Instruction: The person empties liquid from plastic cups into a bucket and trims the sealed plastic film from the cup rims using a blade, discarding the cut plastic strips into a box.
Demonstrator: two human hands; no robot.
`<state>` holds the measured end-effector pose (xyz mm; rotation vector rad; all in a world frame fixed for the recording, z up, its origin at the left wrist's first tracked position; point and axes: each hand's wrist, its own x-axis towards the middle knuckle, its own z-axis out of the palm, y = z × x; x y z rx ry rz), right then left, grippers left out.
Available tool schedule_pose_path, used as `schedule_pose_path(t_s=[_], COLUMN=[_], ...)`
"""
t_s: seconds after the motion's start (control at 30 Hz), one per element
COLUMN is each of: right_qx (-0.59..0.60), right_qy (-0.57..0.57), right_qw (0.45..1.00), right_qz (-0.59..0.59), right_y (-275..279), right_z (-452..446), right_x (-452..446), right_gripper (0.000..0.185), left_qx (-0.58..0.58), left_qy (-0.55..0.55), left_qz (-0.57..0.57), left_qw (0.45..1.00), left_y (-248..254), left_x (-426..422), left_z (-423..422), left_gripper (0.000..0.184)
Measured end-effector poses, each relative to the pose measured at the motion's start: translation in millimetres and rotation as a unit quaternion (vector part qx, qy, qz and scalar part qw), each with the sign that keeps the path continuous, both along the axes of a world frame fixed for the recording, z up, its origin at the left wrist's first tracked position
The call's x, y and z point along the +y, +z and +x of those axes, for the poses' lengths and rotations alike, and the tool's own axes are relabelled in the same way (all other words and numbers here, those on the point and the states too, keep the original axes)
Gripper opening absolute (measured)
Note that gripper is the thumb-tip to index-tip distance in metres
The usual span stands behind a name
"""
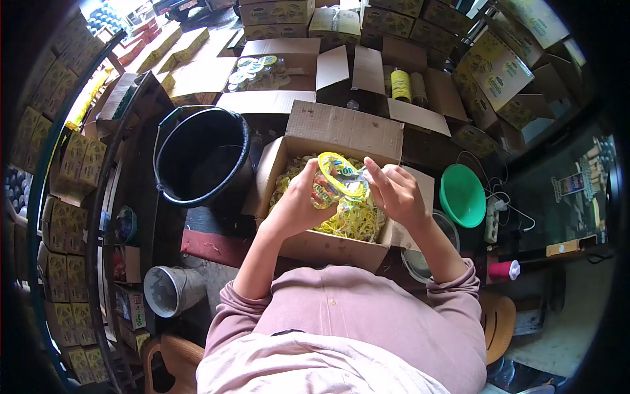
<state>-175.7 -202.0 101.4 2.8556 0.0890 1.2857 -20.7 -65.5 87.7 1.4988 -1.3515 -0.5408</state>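
My left hand (296, 202) is wrapped round a clear printed plastic cup (326, 190), tilted so that its round yellow-rimmed top (342, 175) faces right. At the right side of that rim is my right hand (398, 192), its index finger raised against the edge and its other fingers curled in. A small greyish thing shows between the right fingers and the cup, too little of it to name. Both hands are above an open cardboard box (344, 128) filled with tangled yellow and clear plastic strips (354, 223).
A black bucket (246, 148) stands left of the box, a green bowl (462, 196) to the right. Behind are open cartons, one with round-lidded cups (252, 71), another with yellow rolls (400, 85). A grey pail (172, 291) is at lower left; a power strip (492, 226) lies right.
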Motion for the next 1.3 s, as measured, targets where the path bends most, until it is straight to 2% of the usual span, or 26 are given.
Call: schedule_pose_path(t_s=[0.33, 0.63, 0.83, 0.93, 1.07, 1.2, 1.3], right_qx=[0.008, 0.008, 0.002, -0.005, -0.023, -0.044, -0.054], right_qy=[0.009, 0.017, 0.029, 0.034, 0.048, 0.070, 0.072], right_qw=[1.000, 1.000, 1.000, 0.999, 0.998, 0.997, 0.996], right_qz=[0.006, 0.007, -0.006, -0.007, -0.015, -0.005, -0.004], right_y=[-3, -1, -3, -5, -5, -3, -5], right_z=[3, 2, 2, 2, 6, 10, 11], right_x=[1, 0, -1, -2, -3, -1, -2], right_gripper=[0.052, 0.052, 0.052, 0.053, 0.053, 0.052, 0.052], left_qx=[0.025, 0.078, 0.120, 0.199, 0.225, 0.373, 0.411], left_qy=[-0.024, -0.087, -0.153, -0.184, -0.250, -0.341, -0.500], left_qz=[0.009, -0.004, 0.028, 0.015, 0.040, 0.107, 0.119], left_qw=[0.999, 0.993, 0.980, 0.962, 0.941, 0.856, 0.753], left_y=[-9, -13, -17, -20, -18, -29, -37], left_x=[1, -2, -3, -2, 0, 0, -12], left_z=[3, -1, 8, 5, 7, 12, 20], left_gripper=[0.060, 0.057, 0.059, 0.064, 0.068, 0.067, 0.066])
